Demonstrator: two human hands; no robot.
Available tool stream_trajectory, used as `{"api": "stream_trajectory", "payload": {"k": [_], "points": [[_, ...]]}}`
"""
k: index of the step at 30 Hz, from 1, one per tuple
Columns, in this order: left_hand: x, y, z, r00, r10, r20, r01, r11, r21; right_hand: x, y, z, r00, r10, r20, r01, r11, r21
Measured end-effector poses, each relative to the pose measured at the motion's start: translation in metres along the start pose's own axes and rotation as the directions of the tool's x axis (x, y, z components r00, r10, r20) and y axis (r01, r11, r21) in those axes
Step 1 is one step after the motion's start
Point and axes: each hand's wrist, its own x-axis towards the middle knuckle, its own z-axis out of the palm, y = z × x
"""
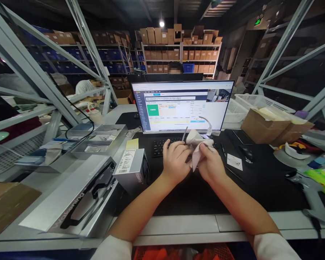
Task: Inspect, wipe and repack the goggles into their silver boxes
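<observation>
In front of the monitor, above the keyboard point(158, 147), I hold a pair of glasses with thin curved temple arms point(209, 129) pointing up and away. My left hand point(176, 161) is closed around the left side of the glasses, its fingers hiding much of the frame. A pale pinkish-white cloth point(197, 159) is pinched in my right hand point(211, 163) and pressed against the glasses near the lenses. The lenses are mostly covered by cloth and fingers. Left of my hands a grey printed box point(132, 173) stands upright on the black mat.
A lit monitor point(176, 126) stands behind my hands. A long silver box point(70, 202) and an open grey tray point(96, 146) lie left. To the right are a mouse point(246, 152), a small card point(234, 162), a barcode scanner point(311, 195) and a cardboard box point(268, 126).
</observation>
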Motion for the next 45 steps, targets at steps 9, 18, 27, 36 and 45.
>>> {"api": "stream_trajectory", "payload": {"k": [9, 18, 27, 36, 45], "points": [[0.004, -0.001, -0.011, 0.999, -0.029, -0.023, 0.029, 1.0, -0.004, -0.006, 0.011, 0.001, 0.998, -0.055, 0.037, 0.057, 0.996, -0.064], [-0.004, 0.002, -0.001, 0.998, 0.04, -0.041, -0.039, 0.999, 0.023, -0.005, 0.006, 0.004, 0.998, 0.001, -0.056, -0.003, 0.999, -0.032], [-0.004, 0.002, 0.0, 0.996, 0.085, -0.027, -0.084, 0.996, 0.024, 0.002, -0.016, -0.004, 0.997, -0.049, -0.065, 0.05, 0.999, 0.001], [0.006, -0.006, -0.014, 0.994, -0.041, -0.096, 0.045, 0.998, 0.035, -0.015, 0.022, 0.01, 0.998, -0.053, 0.018, 0.055, 0.987, -0.15], [-0.014, -0.003, 0.017, 0.999, 0.028, 0.042, -0.027, 1.0, -0.014, 0.02, -0.012, -0.008, 0.992, -0.029, -0.125, 0.034, 0.999, 0.037]]}}
